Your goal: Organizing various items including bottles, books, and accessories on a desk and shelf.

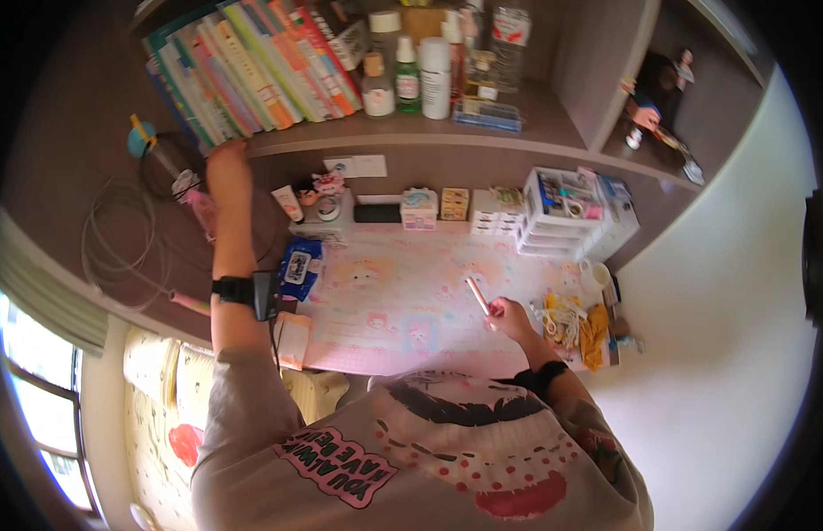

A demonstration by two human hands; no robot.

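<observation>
Shirt (411, 451) sits nearest the camera. Left hand (227, 154): raised to the shelf (402, 133) edge, at the foot of the books (243, 71); fingertips unclear, so its grip cannot be told. Right hand (510, 320): fingers closed on a pale stick (476, 295), over the surface (411, 265). Advisable: steady the row during the reach; keep the stick's free end clear. Surface: pink, patterned; wipes (301, 267) at left, drawers (562, 212) at back right. Room: window (41, 389) left, pale wall (712, 336) right.

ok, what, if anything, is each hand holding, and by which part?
Right hand: a pale pink stick-like item, held by its near end. Left hand: at the foot of the books; whether it grips one can't be told.
</observation>
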